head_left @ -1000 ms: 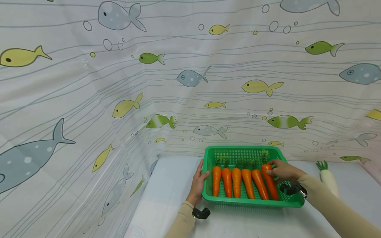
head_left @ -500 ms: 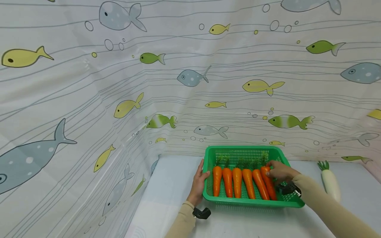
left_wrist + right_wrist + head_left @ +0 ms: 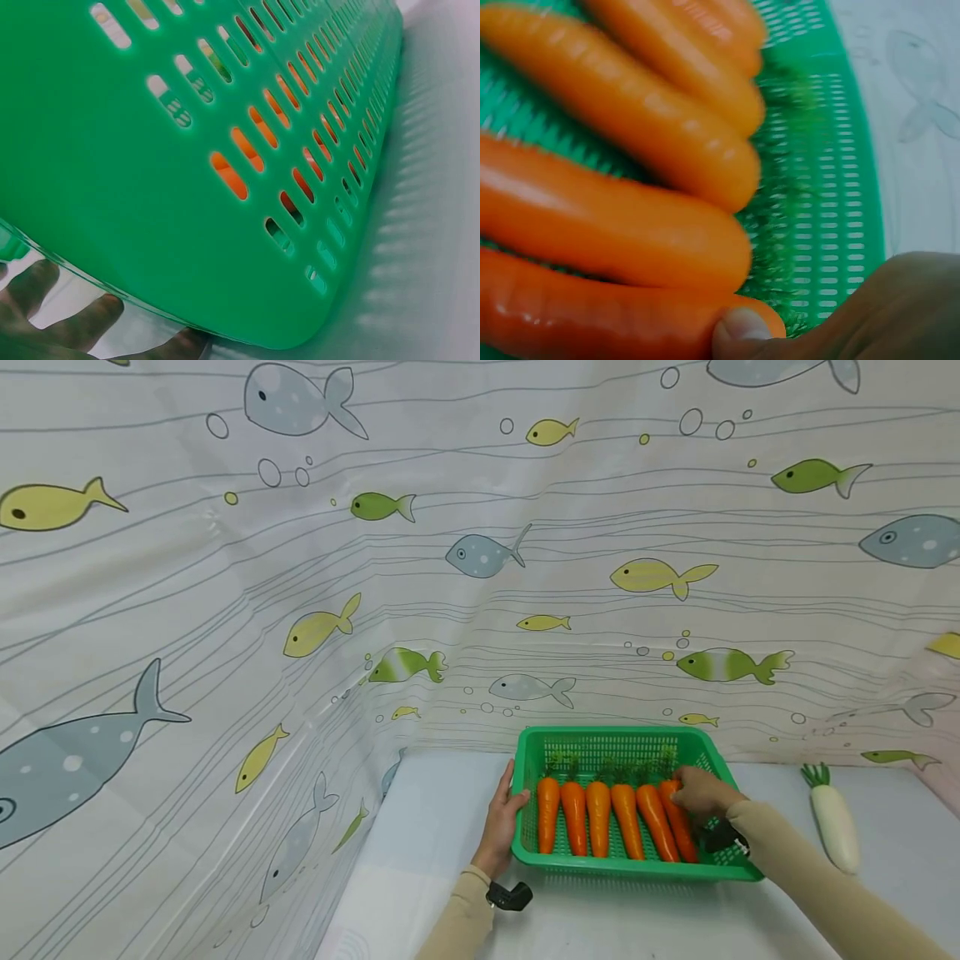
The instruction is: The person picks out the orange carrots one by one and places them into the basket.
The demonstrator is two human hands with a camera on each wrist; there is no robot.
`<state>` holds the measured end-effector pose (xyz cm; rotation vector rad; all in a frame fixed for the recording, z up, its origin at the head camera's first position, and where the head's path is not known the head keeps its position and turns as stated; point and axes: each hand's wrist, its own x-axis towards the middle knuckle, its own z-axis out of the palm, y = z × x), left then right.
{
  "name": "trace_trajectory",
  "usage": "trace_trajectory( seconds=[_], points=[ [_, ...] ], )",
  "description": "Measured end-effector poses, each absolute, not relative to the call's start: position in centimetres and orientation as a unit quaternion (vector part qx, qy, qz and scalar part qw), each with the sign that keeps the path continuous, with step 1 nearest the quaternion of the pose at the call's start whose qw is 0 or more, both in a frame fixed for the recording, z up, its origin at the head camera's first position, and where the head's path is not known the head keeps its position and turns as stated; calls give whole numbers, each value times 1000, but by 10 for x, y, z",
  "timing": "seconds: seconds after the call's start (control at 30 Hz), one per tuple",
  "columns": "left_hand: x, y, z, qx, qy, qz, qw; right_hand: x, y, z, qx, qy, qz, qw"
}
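Several orange carrots with green tops lie side by side in a green plastic basket [image 3: 637, 868]. My right hand [image 3: 701, 793] pinches the rightmost carrot [image 3: 684, 837] near its top. In the right wrist view, the thumb [image 3: 746, 326] presses on that carrot's thick end, close beside the neighbouring carrot [image 3: 630, 236]; the other fingertips are hidden. At the basket's left end, my left hand [image 3: 497, 827] lies against the outside with its thumb at the rim. The left wrist view shows its fingers [image 3: 86, 322] spread and fairly straight along the basket's edge.
A white radish [image 3: 835, 827] with green leaves lies on the white table [image 3: 427, 827], right of the basket. Behind the table rises a fish-patterned sheet [image 3: 577, 593], which continues along the left side.
My right hand has moved slightly left with the rightmost carrot, bringing its lower end nearer to the neighbouring carrot. The left hand stays at the basket's left end.
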<state>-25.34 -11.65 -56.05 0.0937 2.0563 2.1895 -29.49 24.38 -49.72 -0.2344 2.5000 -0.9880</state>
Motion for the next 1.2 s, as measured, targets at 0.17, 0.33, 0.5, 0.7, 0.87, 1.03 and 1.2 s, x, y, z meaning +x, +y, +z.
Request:
trace_trajectory(
  seconds=[0.17,0.33,0.5,0.7,0.87,1.03,1.2],
  points=[
    [-253,-115,-561,30,683,726,72,-291,240,-502,-83,933,-292,192],
    [-252,-116,-561,28,683,726,70,-289,235,-502,-90,947,-255,172],
    [-253,-116,-559,30,685,725,70,-289,234,-504,-97,951,-245,165],
    [-253,-116,-559,29,686,723,71,-290,233,-508,-102,957,-221,155],
    [-253,-115,-560,30,686,723,71,-291,233,-511,-99,961,-203,159],
    [-253,-116,-560,29,690,720,66,-293,234,-512,-90,958,-219,164],
    [-253,-117,-561,26,692,719,63,-294,234,-509,-88,956,-227,165]
  ],
)
